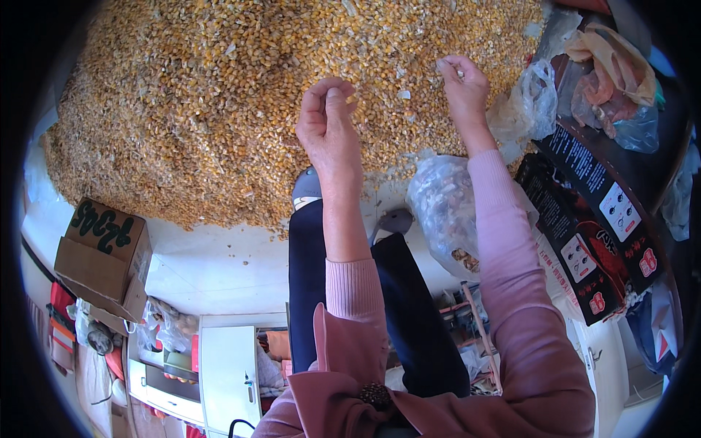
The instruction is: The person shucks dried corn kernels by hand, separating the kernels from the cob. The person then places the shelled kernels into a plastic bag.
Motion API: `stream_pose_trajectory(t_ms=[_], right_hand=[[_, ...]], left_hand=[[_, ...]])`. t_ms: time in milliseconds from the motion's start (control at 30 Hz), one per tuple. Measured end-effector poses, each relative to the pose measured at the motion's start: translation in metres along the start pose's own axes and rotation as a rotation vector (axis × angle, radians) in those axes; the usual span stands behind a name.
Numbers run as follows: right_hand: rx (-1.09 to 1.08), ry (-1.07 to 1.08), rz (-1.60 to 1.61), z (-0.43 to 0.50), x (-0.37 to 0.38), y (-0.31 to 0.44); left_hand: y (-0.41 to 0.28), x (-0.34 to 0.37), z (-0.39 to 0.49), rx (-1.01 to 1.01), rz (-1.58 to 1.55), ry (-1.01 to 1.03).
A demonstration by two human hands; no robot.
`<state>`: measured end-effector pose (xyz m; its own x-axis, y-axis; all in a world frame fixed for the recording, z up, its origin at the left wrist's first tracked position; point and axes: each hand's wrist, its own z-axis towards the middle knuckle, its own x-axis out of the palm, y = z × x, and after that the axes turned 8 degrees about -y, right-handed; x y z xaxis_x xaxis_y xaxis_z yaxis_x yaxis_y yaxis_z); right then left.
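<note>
A wide heap of yellow corn kernels (208, 109) with pale husk bits covers the floor before me. Over its middle is my left hand (331, 117), fingers curled towards the thumb; whether something is between them I cannot tell. To the right, above the heap, my right hand (465, 82) pinches a small pale piece (460, 73) between thumb and fingers. A clear plastic bag (446, 205) filled with pale and brown bits stands under my right forearm, at the heap's near edge. A loose white flake (403, 94) lies on the kernels between both hands.
My shoes (308, 186) stand by the heap's near edge. An open cardboard box (104, 246) is at the left. At the right are printed black boxes (572, 241), a crumpled clear bag (534, 101) and a dark table (665, 164) bearing more plastic bags. A white cabinet (227, 367) is at the bottom left.
</note>
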<state>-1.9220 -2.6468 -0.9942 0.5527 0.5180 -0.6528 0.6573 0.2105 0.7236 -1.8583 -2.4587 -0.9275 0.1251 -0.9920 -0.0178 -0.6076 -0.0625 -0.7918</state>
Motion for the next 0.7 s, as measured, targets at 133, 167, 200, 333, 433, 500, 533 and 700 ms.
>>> stream_pose_trajectory(t_ms=[133,167,200,333,433,500,533,700], right_hand=[[-0.146,0.192,0.126,-0.013,0.007,0.023],[-0.112,0.234,-0.012,-0.014,0.012,0.028],[-0.080,0.276,-0.150,-0.014,0.016,0.032],[-0.264,0.229,-0.140,-0.018,0.024,0.033],[-0.001,0.223,0.089,-0.027,0.002,0.023],[0.234,0.182,0.221,-0.025,-0.015,0.017],[0.339,0.146,0.267,-0.022,-0.023,0.015],[0.442,0.223,0.352,0.003,-0.026,0.012]], left_hand=[[-0.001,-0.002,-0.001,0.011,-0.021,0.002],[-0.001,-0.002,-0.002,0.015,-0.021,0.006],[0.000,-0.001,-0.002,-0.003,-0.012,0.004],[0.000,-0.002,-0.003,0.009,-0.033,-0.008],[0.000,-0.003,-0.003,0.016,-0.037,-0.014],[-0.001,-0.004,-0.003,0.006,-0.009,-0.020],[-0.001,-0.004,-0.003,0.013,-0.015,-0.015],[-0.001,-0.004,-0.005,-0.004,0.009,-0.013]])
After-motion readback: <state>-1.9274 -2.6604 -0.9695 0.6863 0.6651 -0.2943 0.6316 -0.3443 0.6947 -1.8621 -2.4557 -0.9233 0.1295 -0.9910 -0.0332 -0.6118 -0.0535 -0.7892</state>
